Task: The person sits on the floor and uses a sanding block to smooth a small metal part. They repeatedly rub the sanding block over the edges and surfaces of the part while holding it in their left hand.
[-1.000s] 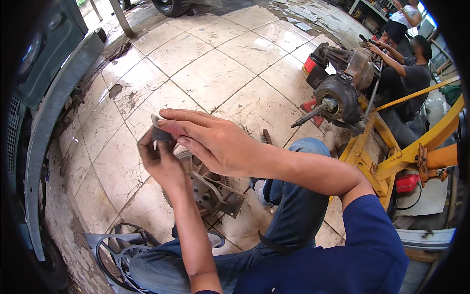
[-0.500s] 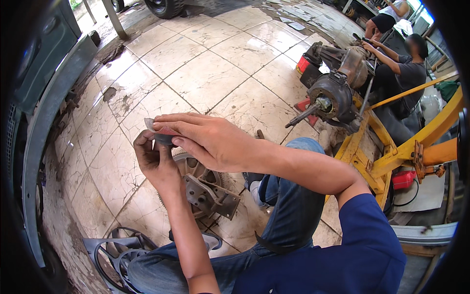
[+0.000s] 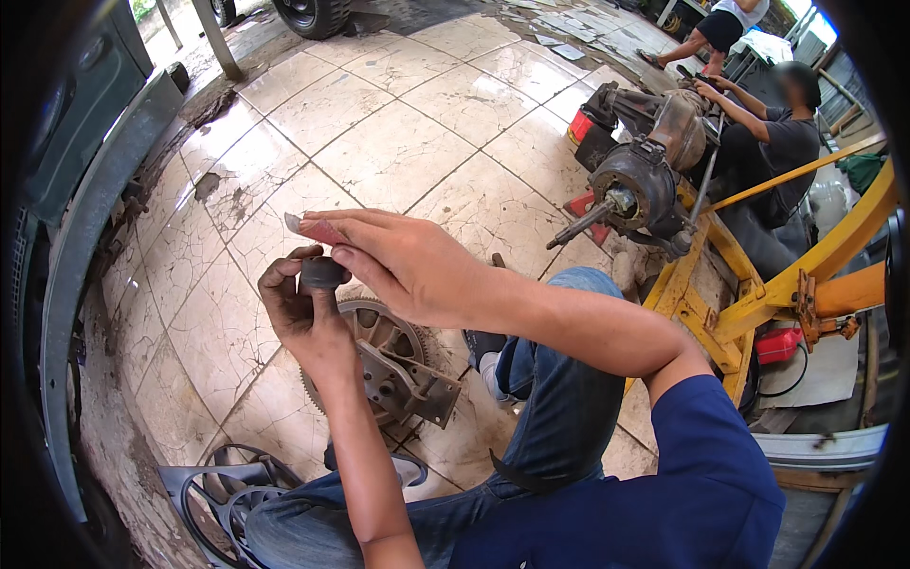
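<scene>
Hands meet at centre-left of the head view, above cracked cream floor tiles (image 3: 398, 142). Left hand (image 3: 303, 318) is clenched around a small dark cylindrical part (image 3: 323, 273), whose rounded end sticks up out of the fist. Right hand (image 3: 408, 266) comes in from the right, fingers flat and pinching a thin reddish abrasive strip (image 3: 311, 229); the strip sits just above the part, contact between them can't be confirmed. Below both hands, on the floor, lies a toothed gear wheel with a bolted metal bracket (image 3: 393, 365), just left of the person's jeans-clad knee (image 3: 559, 379). Near left: black plastic fan shroud (image 3: 223, 488) at the bottom edge. Far left: dark vehicle body panel (image 3: 81, 190). Right side: axle differential assembly (image 3: 645, 185) resting on a yellow steel frame (image 3: 749, 294), with another person's hands (image 3: 706, 85) working at it, well apart from the wearer's own.
</scene>
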Tool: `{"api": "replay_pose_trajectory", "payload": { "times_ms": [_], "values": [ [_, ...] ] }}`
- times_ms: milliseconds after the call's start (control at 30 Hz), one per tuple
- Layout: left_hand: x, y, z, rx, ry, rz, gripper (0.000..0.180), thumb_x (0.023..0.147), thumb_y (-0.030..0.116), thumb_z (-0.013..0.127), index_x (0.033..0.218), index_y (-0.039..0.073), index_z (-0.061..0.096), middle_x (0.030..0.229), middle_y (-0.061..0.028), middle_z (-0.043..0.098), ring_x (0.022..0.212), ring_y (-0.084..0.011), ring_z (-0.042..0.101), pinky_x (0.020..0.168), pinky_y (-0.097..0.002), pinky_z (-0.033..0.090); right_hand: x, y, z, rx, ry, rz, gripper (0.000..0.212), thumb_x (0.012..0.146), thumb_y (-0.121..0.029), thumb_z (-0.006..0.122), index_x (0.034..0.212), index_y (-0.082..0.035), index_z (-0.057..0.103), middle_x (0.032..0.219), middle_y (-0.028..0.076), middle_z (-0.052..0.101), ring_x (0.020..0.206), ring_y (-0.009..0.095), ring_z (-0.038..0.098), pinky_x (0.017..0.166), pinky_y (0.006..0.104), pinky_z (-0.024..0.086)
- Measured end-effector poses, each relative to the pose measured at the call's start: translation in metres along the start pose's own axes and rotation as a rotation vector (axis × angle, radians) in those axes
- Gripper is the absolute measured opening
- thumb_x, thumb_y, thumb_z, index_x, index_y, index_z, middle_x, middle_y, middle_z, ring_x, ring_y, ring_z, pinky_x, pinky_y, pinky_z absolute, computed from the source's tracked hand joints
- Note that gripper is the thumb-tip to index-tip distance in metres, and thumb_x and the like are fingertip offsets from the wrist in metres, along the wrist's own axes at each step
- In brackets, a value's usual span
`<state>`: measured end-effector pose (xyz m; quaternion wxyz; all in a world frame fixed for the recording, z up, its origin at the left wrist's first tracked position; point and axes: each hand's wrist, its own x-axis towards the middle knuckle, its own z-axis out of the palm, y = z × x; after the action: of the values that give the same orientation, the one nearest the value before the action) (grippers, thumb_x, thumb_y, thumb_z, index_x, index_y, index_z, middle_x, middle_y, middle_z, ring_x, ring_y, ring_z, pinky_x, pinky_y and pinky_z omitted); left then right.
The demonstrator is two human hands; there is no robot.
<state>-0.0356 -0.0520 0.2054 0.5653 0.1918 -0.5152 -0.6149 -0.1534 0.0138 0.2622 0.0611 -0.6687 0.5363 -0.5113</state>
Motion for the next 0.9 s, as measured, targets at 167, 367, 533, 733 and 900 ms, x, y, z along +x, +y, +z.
{"api": "replay_pose_trajectory", "payload": {
  "times_ms": [167, 367, 533, 733, 900],
  "values": [
    [0.0000, 0.0040, 0.0019, 0.040, -0.005, -0.004, 0.019, 0.095, 0.004, 0.056, 0.112, 0.006, 0.047, 0.111, -0.0103, 0.055, 0.087, -0.0166, 0.059, 0.075, -0.0285, 0.050, 0.0014, 0.0036, -0.0034, 0.057, 0.033, 0.111, 0.032, 0.098, -0.015, 0.046, 0.123, 0.002, 0.055, 0.111, 0.021, 0.062, 0.100, 0.036, 0.061, 0.084, 0.0398, 0.049],
    [-0.0014, 0.0011, 0.0033, 0.040, -0.014, -0.005, 0.022, 0.092, 0.001, 0.058, 0.110, 0.008, 0.048, 0.107, -0.0075, 0.054, 0.083, -0.0151, 0.058, 0.068, -0.0258, 0.049, 0.0006, 0.0080, -0.0029, 0.046, 0.027, 0.072, 0.032, 0.099, -0.016, 0.045, 0.123, 0.002, 0.055, 0.108, 0.022, 0.063, 0.098, 0.037, 0.061, 0.084, 0.0409, 0.049],
    [-0.0007, 0.0009, 0.0008, 0.028, -0.003, 0.000, 0.021, 0.091, 0.000, 0.058, 0.107, 0.008, 0.048, 0.106, -0.0073, 0.054, 0.082, -0.0146, 0.058, 0.066, -0.0253, 0.048, 0.0007, 0.0066, -0.0031, 0.036, 0.008, 0.064, 0.030, 0.098, -0.011, 0.046, 0.124, 0.002, 0.055, 0.114, 0.021, 0.062, 0.102, 0.035, 0.062, 0.087, 0.0375, 0.049],
    [-0.0006, 0.0006, 0.0033, 0.028, 0.041, -0.007, 0.017, 0.091, 0.002, 0.061, 0.101, 0.008, 0.049, 0.102, -0.0062, 0.055, 0.074, -0.0127, 0.056, 0.059, -0.0228, 0.046, 0.0000, 0.0080, -0.0017, 0.043, 0.010, 0.053, 0.031, 0.099, -0.015, 0.044, 0.123, 0.001, 0.055, 0.112, 0.020, 0.063, 0.102, 0.036, 0.060, 0.087, 0.0408, 0.048],
    [-0.0008, 0.0092, 0.0094, 0.090, 0.093, -0.055, 0.018, 0.090, 0.006, 0.066, 0.094, 0.009, 0.049, 0.095, -0.0043, 0.057, 0.069, -0.0093, 0.055, 0.053, -0.0201, 0.043, -0.0010, 0.0079, -0.0023, 0.044, -0.013, 0.055, 0.031, 0.098, -0.014, 0.044, 0.123, 0.001, 0.056, 0.115, 0.020, 0.062, 0.104, 0.036, 0.060, 0.089, 0.0408, 0.048]
  ]
}}
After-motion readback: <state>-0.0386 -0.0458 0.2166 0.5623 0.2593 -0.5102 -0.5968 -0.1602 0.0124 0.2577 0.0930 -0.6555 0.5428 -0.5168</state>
